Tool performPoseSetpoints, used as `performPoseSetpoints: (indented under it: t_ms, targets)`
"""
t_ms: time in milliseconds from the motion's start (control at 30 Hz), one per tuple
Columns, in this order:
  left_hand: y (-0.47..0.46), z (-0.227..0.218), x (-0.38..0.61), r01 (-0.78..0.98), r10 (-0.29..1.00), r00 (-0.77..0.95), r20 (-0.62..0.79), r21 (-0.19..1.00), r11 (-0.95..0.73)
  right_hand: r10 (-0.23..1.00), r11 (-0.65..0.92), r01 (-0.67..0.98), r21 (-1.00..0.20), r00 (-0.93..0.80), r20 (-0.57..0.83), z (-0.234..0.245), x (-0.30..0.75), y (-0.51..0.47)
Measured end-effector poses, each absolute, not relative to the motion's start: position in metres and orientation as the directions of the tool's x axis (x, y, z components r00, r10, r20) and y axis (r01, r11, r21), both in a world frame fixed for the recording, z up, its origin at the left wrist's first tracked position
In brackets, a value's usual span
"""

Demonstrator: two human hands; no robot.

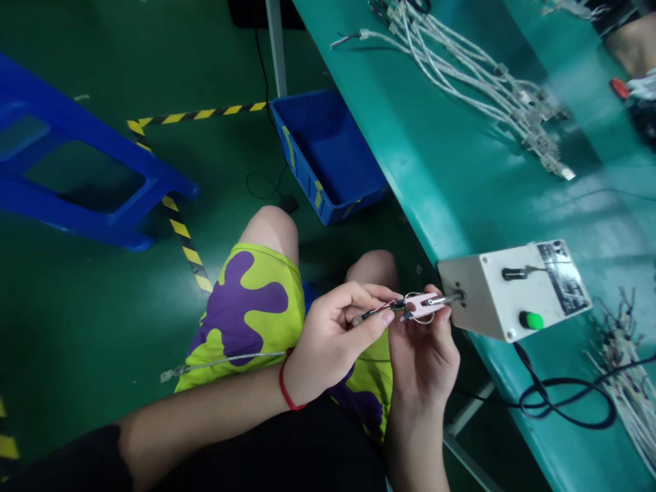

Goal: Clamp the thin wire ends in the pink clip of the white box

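My left hand (335, 335) pinches the end of a thin cable (376, 312) with coloured wires, a red band round its wrist. The cable trails left across my lap to a small connector (169, 374). My right hand (428, 348) holds a small pink piece (423, 305) against the metal tip (448, 298) that sticks out of a white box (505, 290) on the teal bench (461, 171). The wire ends meet the pink piece between both hands, just off the bench edge above my knees.
The white box has a black switch (514, 274) and a green button (533, 320); a black cord (564, 400) loops beside it. A bundle of white cables (476, 68) lies further along the bench, more wires (628, 362) at right. A blue bin (328, 154) and blue stool (76, 171) stand on the floor.
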State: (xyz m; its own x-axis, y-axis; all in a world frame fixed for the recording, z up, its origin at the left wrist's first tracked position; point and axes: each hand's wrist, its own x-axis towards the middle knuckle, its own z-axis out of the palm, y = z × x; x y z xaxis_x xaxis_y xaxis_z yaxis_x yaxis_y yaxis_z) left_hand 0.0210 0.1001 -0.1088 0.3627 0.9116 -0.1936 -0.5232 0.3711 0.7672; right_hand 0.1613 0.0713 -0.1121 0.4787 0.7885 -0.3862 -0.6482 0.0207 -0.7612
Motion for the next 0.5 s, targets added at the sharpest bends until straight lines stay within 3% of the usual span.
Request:
performPoseSetpoints:
  t_ms: [500]
  targets:
    - [0.1016,-0.1043,0.0226,-0.555,0.917,0.335,-0.217,0.741,0.378,0.786,0.031,-0.649,-0.760,0.486,-0.382,-0.1120,0.1598,0.0725]
